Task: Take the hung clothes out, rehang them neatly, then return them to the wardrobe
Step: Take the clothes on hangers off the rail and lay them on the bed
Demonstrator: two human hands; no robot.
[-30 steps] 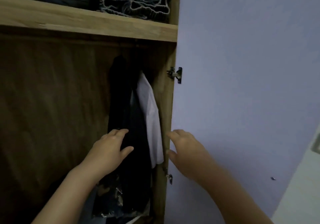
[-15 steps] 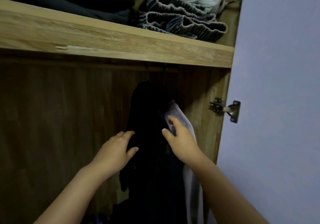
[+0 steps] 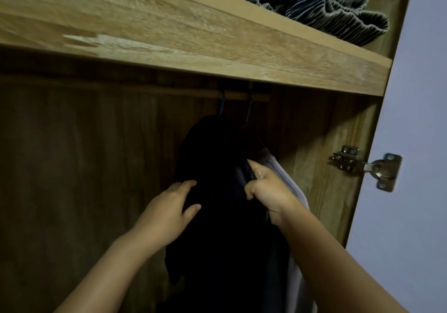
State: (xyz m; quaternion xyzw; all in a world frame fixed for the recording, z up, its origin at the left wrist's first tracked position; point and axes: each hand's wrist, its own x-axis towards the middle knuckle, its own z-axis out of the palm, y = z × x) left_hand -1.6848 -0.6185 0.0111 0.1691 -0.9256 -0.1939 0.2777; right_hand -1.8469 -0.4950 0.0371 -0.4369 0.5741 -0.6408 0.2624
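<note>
Dark clothes (image 3: 217,157) hang on blue hangers (image 3: 248,109) from a wooden rail (image 3: 235,95) inside the open wardrobe. A white garment (image 3: 287,177) hangs to their right, against the side wall. My left hand (image 3: 169,213) lies with spread fingers on the left side of the dark garment. My right hand (image 3: 268,189) curls round a fold of dark cloth between the black and the white garment, thumb pointing up. The lower part of the clothes is lost in shadow.
A thick wooden shelf (image 3: 193,44) runs just above the rail, with folded grey ribbed clothes (image 3: 321,3) on it. The lilac door (image 3: 416,143) stands open at the right on a metal hinge (image 3: 367,167). Left of the clothes the wardrobe's back panel (image 3: 84,167) is bare.
My view has tilted up and drawn closer. My right hand came in from the door edge to the clothes and closed on the dark cloth. My left hand stayed on the black garment.
</note>
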